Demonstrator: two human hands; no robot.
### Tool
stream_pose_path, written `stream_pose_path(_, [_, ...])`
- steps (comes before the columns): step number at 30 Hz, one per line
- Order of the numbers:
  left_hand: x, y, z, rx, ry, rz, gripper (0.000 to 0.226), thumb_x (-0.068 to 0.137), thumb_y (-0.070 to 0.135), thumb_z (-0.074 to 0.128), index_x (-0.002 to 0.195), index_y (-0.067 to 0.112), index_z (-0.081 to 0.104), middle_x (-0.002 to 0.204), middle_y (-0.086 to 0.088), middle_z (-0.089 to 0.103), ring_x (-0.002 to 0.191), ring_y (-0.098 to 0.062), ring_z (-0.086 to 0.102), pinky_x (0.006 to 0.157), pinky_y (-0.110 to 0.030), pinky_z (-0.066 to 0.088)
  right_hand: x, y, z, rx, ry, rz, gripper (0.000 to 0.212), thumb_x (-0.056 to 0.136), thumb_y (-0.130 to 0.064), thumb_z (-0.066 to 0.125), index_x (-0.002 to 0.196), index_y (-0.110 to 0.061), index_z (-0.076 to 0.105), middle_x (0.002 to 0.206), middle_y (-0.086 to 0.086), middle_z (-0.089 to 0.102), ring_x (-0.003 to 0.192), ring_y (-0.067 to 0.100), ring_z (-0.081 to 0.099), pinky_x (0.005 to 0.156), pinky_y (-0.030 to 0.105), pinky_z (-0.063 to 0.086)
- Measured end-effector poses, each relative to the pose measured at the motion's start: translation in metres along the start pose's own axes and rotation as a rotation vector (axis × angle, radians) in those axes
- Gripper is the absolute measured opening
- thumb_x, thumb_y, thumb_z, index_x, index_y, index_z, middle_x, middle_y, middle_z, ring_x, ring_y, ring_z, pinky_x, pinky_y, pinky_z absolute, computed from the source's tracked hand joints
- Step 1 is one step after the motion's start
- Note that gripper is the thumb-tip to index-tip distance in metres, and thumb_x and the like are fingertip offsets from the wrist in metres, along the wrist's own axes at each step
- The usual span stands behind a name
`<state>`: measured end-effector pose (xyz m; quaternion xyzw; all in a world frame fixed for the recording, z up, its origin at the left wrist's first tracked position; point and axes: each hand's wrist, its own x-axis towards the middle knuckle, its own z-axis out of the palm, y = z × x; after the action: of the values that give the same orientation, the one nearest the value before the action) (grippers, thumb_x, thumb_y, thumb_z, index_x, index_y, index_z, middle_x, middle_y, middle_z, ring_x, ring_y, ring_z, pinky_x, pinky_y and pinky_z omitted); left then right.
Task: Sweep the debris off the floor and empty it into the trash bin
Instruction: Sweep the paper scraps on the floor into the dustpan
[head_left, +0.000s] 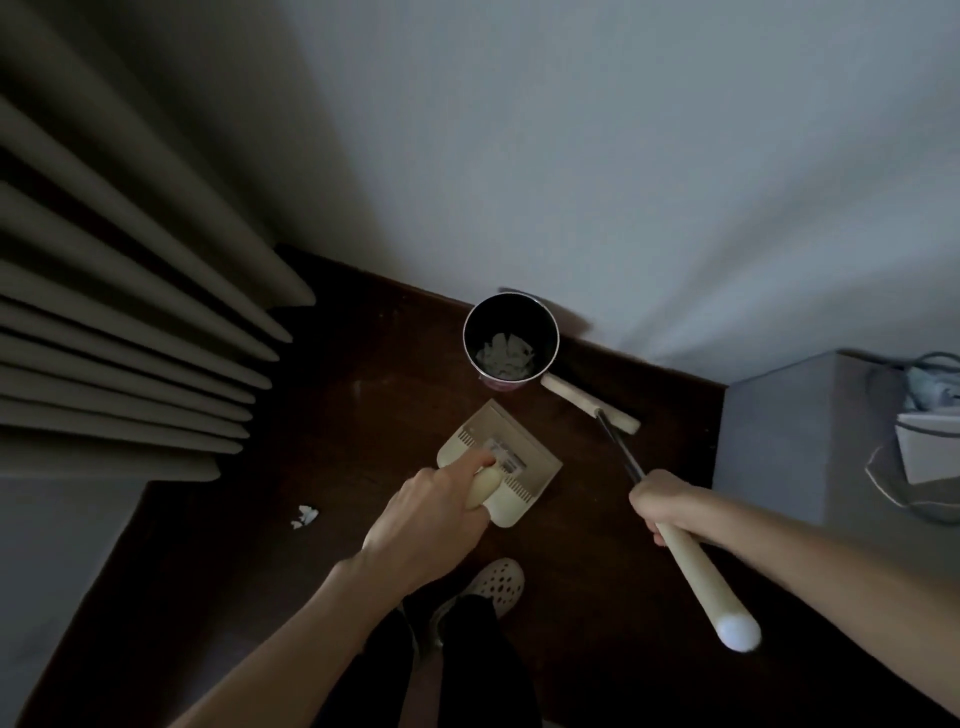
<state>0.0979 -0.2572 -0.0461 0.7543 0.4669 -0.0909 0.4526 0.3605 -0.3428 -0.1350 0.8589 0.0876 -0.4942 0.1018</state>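
While both hands' fingers clamp dustpan (511, 457) and broom (675, 530), seemingly paper scraps (305, 516) lie whitish.

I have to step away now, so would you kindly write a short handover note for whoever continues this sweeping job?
Left hand: gripping the dustpan by its handle, pan near the floor just in front of the trash bin.
Right hand: gripping the broom handle; its head rests on the floor right of the bin.
Done: paper scraps already lie in the bin.
Left: a small white debris piece remains on the floor, left of the dustpan; sweep it up and empty it.
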Motion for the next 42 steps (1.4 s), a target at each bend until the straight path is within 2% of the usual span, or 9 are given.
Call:
stream_pose_path(5, [0.003, 0.0, -0.003, -0.042, -0.012, -0.024, 0.044, 0.089, 0.012, 0.055, 0.125, 0.037, 0.051, 0.092, 0.006, 0.067, 0.068, -0.011, 0.063, 0.055, -0.026, 0.048, -0.049, 0.011, 0.014, -0.083, -0.153, -0.028, 0.011, 0.099, -0.014, 0.042, 0.101, -0.006, 0.049, 0.059, 0.004, 0.049, 0.041, 0.011, 0.042, 0.033, 0.016, 0.037])
stream_pose_path(10, [-0.009, -0.01, -0.004, -0.033, 0.001, -0.033, 0.042, 0.089, 0.013, 0.056, 0.125, 0.034, 0.052, 0.089, 0.002, 0.067, 0.071, -0.017, 0.065, 0.059, -0.033, 0.053, -0.09, 0.006, 0.013, -0.043, -0.305, -0.048, 0.004, 0.096, -0.013, 0.045, 0.097, -0.011, 0.049, 0.053, 0.004, 0.047, 0.039, 0.012, 0.042, 0.04, 0.022, 0.039])
stream_pose_path(14, [-0.032, -0.023, -0.009, 0.083, 0.036, -0.024, 0.038, 0.09, 0.016, 0.056, 0.125, 0.03, 0.052, 0.095, 0.0, 0.07, 0.082, -0.026, 0.068, 0.074, -0.042, 0.055, -0.116, 0.001, 0.034, 0.033, -0.355, -0.014, 0.006, 0.095, -0.012, 0.048, 0.092, -0.008, 0.052, 0.048, 0.003, 0.046, 0.034, 0.013, 0.04, 0.039, 0.02, 0.038])
stream_pose_path(18, [-0.069, -0.054, -0.026, 0.098, 0.149, -0.025, 0.04, 0.089, 0.009, 0.053, 0.124, 0.027, 0.051, 0.086, -0.001, 0.069, 0.075, -0.028, 0.067, 0.073, -0.043, 0.055, -0.14, -0.007, 0.053, 0.033, -0.34, -0.023, 0.01, 0.096, -0.012, 0.05, 0.104, -0.007, 0.054, 0.049, 0.003, 0.047, 0.036, 0.012, 0.04, 0.039, 0.022, 0.037])
stream_pose_path(21, [-0.104, -0.089, -0.042, 0.043, 0.226, -0.088, 0.047, 0.09, 0.012, 0.052, 0.129, 0.037, 0.044, 0.087, 0.0, 0.069, 0.073, -0.025, 0.067, 0.071, -0.045, 0.059, -0.156, -0.021, 0.069, 0.051, -0.322, -0.041, 0.016, 0.096, -0.014, 0.051, 0.112, -0.01, 0.05, 0.049, 0.004, 0.046, 0.036, 0.012, 0.039, 0.039, 0.021, 0.036])
stream_pose_path(28, [-0.199, -0.17, -0.057, -0.067, 0.334, -0.267, 0.041, 0.09, 0.015, 0.054, 0.121, 0.041, 0.05, 0.069, 0.008, 0.058, 0.059, -0.015, 0.061, 0.051, -0.024, 0.041, -0.186, -0.097, 0.133, 0.032, -0.306, -0.194, 0.006, 0.096, -0.013, 0.052, 0.093, -0.008, 0.051, 0.053, 0.006, 0.047, 0.031, 0.012, 0.04, 0.035, 0.018, 0.035])
stream_pose_path(34, [-0.253, -0.217, -0.065, -0.106, 0.409, -0.395, 0.043, 0.088, 0.015, 0.056, 0.122, 0.041, 0.051, 0.076, 0.007, 0.061, 0.064, -0.016, 0.061, 0.056, -0.027, 0.045, -0.204, -0.173, 0.201, 0.02, -0.298, -0.267, 0.026, 0.097, -0.014, 0.051, 0.071, -0.008, 0.05, 0.053, 0.007, 0.045, 0.026, 0.013, 0.039, 0.034, 0.017, 0.034])
stream_pose_path(37, [-0.272, -0.231, -0.062, -0.13, 0.423, -0.437, 0.045, 0.087, 0.016, 0.057, 0.122, 0.043, 0.05, 0.08, 0.006, 0.065, 0.068, -0.021, 0.063, 0.06, -0.035, 0.053, -0.215, -0.2, 0.23, -0.009, -0.293, -0.3, 0.023, 0.095, -0.013, 0.052, 0.072, -0.008, 0.052, 0.055, 0.006, 0.047, 0.029, 0.013, 0.042, 0.035, 0.017, 0.036])
stream_pose_path(42, [-0.311, -0.244, -0.049, -0.145, 0.446, -0.489, 0.042, 0.087, 0.017, 0.056, 0.12, 0.042, 0.047, 0.078, 0.008, 0.062, 0.066, -0.022, 0.063, 0.057, -0.035, 0.052, -0.231, -0.224, 0.274, -0.119, -0.242, -0.37, 0.018, 0.096, -0.012, 0.05, 0.079, -0.007, 0.052, 0.058, 0.009, 0.049, 0.04, 0.017, 0.044, 0.035, 0.019, 0.038])
